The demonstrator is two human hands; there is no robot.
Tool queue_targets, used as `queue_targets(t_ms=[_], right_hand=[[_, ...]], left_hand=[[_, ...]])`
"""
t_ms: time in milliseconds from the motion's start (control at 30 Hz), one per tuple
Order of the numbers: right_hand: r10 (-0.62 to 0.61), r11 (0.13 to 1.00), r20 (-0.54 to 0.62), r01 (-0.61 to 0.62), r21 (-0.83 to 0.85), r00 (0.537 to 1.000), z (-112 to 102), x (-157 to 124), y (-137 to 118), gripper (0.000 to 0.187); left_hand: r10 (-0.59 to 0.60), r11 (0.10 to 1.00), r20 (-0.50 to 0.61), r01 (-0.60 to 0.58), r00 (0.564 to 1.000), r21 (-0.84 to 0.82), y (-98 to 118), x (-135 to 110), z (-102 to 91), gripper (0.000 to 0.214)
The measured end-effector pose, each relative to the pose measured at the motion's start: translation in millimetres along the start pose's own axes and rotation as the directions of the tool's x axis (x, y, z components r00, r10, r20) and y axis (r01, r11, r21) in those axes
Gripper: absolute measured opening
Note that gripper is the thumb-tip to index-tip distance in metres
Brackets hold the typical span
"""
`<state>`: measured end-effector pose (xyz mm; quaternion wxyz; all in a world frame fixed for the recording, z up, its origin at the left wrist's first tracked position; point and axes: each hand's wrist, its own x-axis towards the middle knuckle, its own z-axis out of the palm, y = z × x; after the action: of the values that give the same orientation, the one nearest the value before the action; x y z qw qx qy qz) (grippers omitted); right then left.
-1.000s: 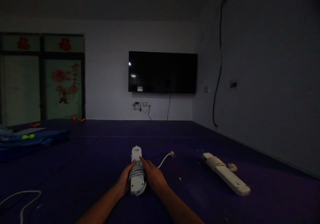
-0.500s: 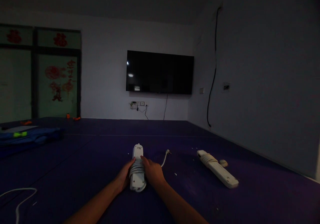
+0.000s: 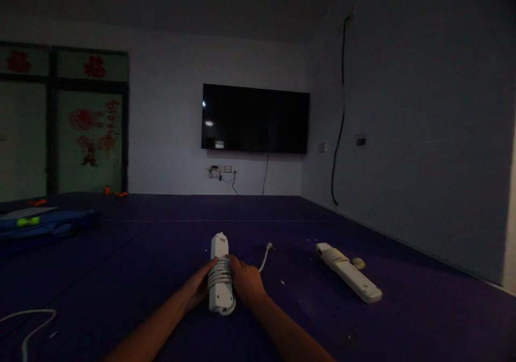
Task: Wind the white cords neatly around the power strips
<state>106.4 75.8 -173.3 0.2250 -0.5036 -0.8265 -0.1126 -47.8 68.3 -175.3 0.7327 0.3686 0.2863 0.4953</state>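
Note:
A white power strip (image 3: 220,249) lies on the dark purple floor mat (image 3: 161,254) in front of me, its cord wound in coils around its middle. My left hand (image 3: 197,285) presses against its left side. My right hand (image 3: 244,281) cups its right side, fingers curled on the coils. The loose cord end with its plug (image 3: 267,249) trails off to the right. Both hands grip the strip.
A second white power strip (image 3: 349,274) with wound cord lies to the right, a small round object (image 3: 358,263) beside it. A loose white cable (image 3: 28,324) lies at lower left. A blue bundle (image 3: 44,225) sits far left. A wall TV (image 3: 255,119) hangs ahead.
The view shifted slightly, so everything slid a little left. My hands stay on the power strip with almost no movement.

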Motion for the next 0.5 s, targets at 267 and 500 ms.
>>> queue_targets(t_ms=[267,500], right_hand=[[-0.056,0.994,0.027,0.053,0.097,0.998,1.4,1.2,4.2,0.034],[-0.059,0.990,0.007,0.058,0.125,0.998,0.5,4.4,4.3,0.037]], left_hand=[[-0.034,0.999,-0.008,0.034,0.999,0.000,-0.5,0.8,-1.0,0.039],[-0.032,0.999,-0.066,0.030,0.997,-0.031,1.0,1.8,-1.3,0.035]])
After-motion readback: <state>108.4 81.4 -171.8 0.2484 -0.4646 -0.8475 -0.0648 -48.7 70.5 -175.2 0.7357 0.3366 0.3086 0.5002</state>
